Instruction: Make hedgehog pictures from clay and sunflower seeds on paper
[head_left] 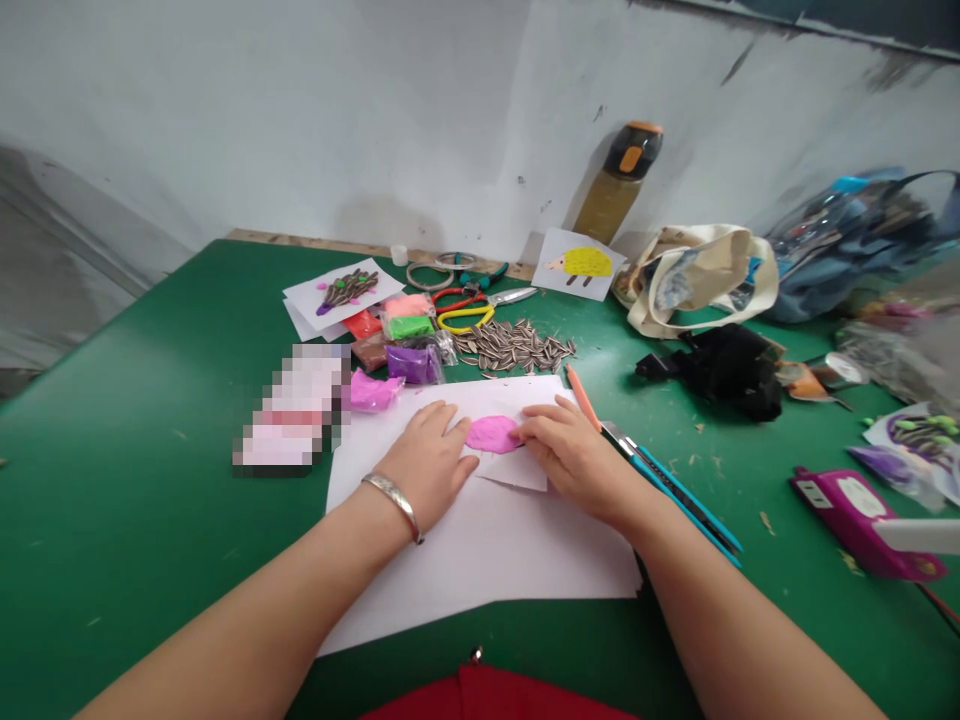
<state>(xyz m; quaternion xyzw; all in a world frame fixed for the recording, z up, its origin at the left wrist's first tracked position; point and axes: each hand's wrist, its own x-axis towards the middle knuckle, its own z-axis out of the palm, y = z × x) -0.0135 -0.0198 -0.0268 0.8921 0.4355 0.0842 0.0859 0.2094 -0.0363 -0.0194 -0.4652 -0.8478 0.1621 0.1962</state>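
A flattened oval of pink clay [491, 435] lies on a small white card [521, 470], which rests on larger white sheets [480, 550]. My left hand [429, 465], with a silver bangle at the wrist, lies at the left edge of the clay and card, its fingers spread. From the right, my right hand [570, 452] touches the clay's edge with bent fingers pressed together; whether anything is between them is hidden. Beyond the sheets are a pink clay packet [373, 392], a purple packet [414, 364] and a pile of striped seeds [517, 347].
Right of the sheets lie an orange pen [583, 398] and a blue cutter [679, 490]. Scissors [469, 318], a hedgehog card [579, 264], a bottle [619, 180] and a cloth bag [697, 280] stand or lie farther back. A purple device [862, 515] is at right.
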